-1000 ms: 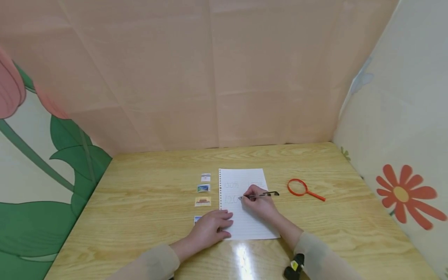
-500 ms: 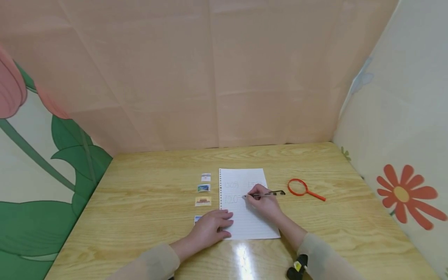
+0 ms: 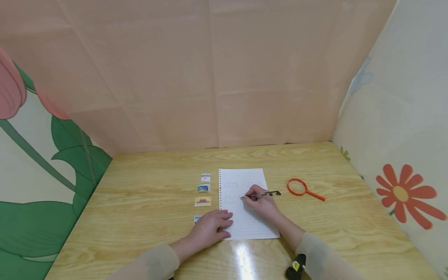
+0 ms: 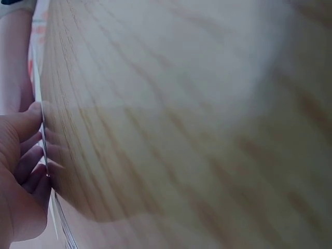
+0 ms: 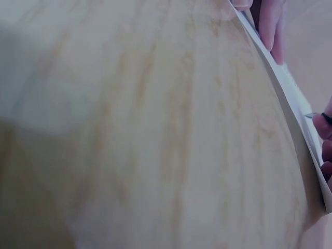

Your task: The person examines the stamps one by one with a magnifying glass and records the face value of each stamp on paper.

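Observation:
A lined sheet of paper (image 3: 250, 227) with punched holes along its left edge lies on the table, bearing two rows of faint handwriting. My right hand (image 3: 260, 200) pinches a pen (image 3: 269, 193), its tip on or just above the second row after "120". In the right wrist view the pen tip (image 5: 310, 115) appears over the paper (image 5: 290, 93). Fingers spread, my left hand (image 3: 210, 228) rests on the sheet's lower left edge. It partly covers the lowest of several small stamps (image 3: 203, 201) lined up left of the paper.
A red magnifying glass (image 3: 297, 187) lies right of the paper on the wooden table (image 3: 147, 194). A pink backdrop (image 3: 224, 77) stands behind the table, with patterned walls at both sides. A black strap with a yellow mark (image 3: 295, 266) is at the right wrist.
The right hand with the pen shifts slightly right along the second row, then a little back left. The left hand, stamps and magnifying glass stay in place.

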### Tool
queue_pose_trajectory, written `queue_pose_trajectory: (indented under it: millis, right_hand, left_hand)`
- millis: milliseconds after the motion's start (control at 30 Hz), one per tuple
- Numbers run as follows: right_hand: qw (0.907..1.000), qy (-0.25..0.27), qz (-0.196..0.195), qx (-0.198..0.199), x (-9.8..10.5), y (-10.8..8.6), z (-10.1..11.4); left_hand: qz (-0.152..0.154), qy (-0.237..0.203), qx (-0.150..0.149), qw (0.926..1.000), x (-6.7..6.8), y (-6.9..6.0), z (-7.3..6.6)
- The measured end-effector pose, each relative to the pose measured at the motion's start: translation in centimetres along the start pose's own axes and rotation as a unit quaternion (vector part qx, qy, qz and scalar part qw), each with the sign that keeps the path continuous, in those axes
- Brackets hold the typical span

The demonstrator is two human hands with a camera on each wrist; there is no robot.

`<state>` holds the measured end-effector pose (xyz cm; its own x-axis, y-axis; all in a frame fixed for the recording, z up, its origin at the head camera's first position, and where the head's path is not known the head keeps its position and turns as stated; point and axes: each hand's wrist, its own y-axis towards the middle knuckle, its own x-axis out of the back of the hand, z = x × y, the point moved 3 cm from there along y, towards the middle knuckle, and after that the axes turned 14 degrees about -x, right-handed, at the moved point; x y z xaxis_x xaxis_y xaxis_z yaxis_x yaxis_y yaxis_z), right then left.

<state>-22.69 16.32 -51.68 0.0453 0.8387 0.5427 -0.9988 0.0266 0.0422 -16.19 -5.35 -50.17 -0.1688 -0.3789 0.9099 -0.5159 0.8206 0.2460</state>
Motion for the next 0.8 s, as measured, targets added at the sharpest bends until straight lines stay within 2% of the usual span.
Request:
queue_pose_trajectory:
  millis: [200,400,533,667,800]
  right_hand:
    - [0.9995,-0.016,-0.002,0.026,0.13,-0.15,0.05]
    - [0.9987,-0.011,0.026,0.041,0.02,-0.59,0.26]
    - [0.9991,0.023,0.032,0.013,0.22,-0.67,0.20]
    - [0.9988,0.041,0.015,-0.024,0.59,-0.57,-0.21]
    - [0.9996,0.021,0.009,-0.018,0.65,-0.44,-0.25]
  left_hand:
    - [-0.011,0.003,-0.016,0.9998,0.00,0.09,0.00]
    - [-0.008,-0.002,-0.013,0.9999,-0.09,0.09,0.11]
    - [-0.009,0.001,-0.012,0.9999,-0.12,0.01,0.11]
    - [-0.006,0.000,-0.008,0.9999,-0.10,0.00,0.03]
    - [-0.003,-0.003,-0.006,1.0000,-0.07,0.01,0.02]
